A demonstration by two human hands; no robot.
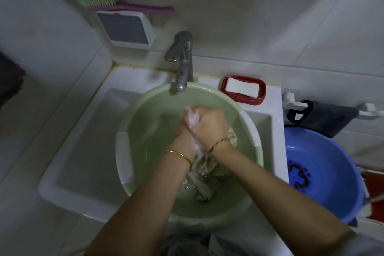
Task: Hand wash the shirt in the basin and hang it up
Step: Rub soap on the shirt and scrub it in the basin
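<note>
White sink (87, 162) against tiled walls carries a green basin (145, 122) under the tap (182, 62). The pale shirt (204, 172) lies wet and bunched in the basin. The right hand (209, 122) curls its fingers round the lathered left hand (185, 132); the left's fingers are mostly hidden, so I cannot tell their state.

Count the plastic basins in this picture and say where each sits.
2. The green basin sits in the white sink under the tap, holding the shirt; the blue basin stands right of the sink. None seems hidden.

You see one view only, from your head: it looks steeply down and forward, close over the green basin (149, 110) in the sink (83, 172), with the tiled wall (249, 37) across the top.
</note>
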